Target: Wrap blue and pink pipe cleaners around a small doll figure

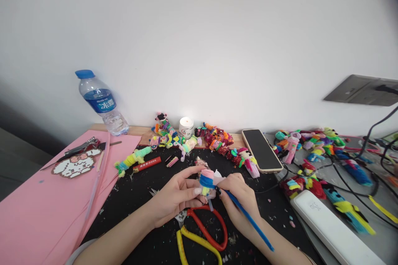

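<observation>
My left hand (182, 194) pinches a small figure (206, 182) made of fuzzy pipe cleaner, with pink on top, blue around it and yellow below. Against its right side, my right hand (238, 196) is closed on a blue pipe cleaner (248, 217), whose loose end runs down over the wrist. Whether this strand joins the blue band on the figure is hidden by my fingers. Just below both hands lie scissors (207, 232) with one red and one yellow handle, their blades partly under my left hand.
A tilted water bottle (102, 103) leans on the wall at left, by pink sheets (27, 211). Several pipe-cleaner figures (133, 160), a white candle cup (186, 127) and a phone (262, 150) line the back. Right are a white device (329, 223) and black cables (345, 182).
</observation>
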A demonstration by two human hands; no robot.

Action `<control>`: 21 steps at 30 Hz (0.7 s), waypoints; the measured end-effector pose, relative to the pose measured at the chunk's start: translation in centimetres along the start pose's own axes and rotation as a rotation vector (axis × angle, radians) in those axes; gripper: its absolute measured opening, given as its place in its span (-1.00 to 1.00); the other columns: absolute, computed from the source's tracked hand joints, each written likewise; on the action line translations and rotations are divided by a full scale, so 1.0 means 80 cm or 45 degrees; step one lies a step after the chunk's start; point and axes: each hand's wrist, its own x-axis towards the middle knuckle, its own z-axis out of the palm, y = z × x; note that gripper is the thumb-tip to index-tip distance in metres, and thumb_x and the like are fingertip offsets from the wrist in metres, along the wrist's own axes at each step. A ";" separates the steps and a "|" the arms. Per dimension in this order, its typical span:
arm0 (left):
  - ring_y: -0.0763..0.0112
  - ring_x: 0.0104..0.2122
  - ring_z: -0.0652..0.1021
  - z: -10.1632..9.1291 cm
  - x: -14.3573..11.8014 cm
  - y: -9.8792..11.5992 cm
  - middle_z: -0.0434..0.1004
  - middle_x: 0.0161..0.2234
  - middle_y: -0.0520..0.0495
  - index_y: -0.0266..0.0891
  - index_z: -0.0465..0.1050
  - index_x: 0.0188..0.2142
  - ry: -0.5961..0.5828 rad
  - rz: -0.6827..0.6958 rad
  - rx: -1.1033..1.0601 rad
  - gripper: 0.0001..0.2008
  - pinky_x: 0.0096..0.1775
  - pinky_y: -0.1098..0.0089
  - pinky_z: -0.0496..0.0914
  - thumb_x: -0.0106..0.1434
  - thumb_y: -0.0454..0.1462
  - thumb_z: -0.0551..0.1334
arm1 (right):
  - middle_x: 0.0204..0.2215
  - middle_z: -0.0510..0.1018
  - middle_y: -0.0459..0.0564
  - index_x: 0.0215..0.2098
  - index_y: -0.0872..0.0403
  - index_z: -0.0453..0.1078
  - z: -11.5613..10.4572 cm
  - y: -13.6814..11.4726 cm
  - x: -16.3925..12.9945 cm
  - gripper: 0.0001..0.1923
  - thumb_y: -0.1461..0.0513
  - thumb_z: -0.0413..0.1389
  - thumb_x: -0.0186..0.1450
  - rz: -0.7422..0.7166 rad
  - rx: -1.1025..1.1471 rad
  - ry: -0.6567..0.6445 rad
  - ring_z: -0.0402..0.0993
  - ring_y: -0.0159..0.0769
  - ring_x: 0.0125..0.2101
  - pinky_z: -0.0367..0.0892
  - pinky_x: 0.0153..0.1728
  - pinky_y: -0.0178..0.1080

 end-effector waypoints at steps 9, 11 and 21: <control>0.48 -0.35 0.56 0.001 0.000 0.000 0.52 -0.29 -0.10 -0.16 0.24 0.07 -0.049 -0.060 -0.008 -0.51 -0.31 0.54 0.44 0.15 -0.35 0.27 | -0.50 0.48 -0.06 -0.36 0.05 0.32 0.002 0.003 0.000 -0.87 0.36 -0.02 0.24 -0.022 0.020 -0.032 0.33 -0.32 -0.51 0.21 -0.41 -0.19; 0.46 -0.34 0.57 0.001 0.000 0.000 0.53 -0.27 -0.11 -0.17 0.23 0.08 -0.061 -0.068 -0.004 -0.51 -0.30 0.53 0.44 0.15 -0.34 0.27 | -0.50 0.48 -0.06 -0.35 0.05 0.33 0.002 0.004 -0.001 -0.87 0.36 -0.03 0.24 -0.028 0.014 -0.042 0.33 -0.33 -0.51 0.22 -0.42 -0.19; 0.41 -0.33 0.58 0.001 -0.002 0.000 0.51 -0.23 -0.16 -0.16 0.19 0.08 -0.106 -0.091 0.067 -0.52 -0.32 0.52 0.43 0.17 -0.31 0.25 | -0.51 0.48 -0.04 -0.35 0.05 0.36 0.002 0.002 0.001 -0.84 0.33 -0.05 0.28 -0.026 0.044 -0.055 0.36 -0.32 -0.51 0.24 -0.42 -0.24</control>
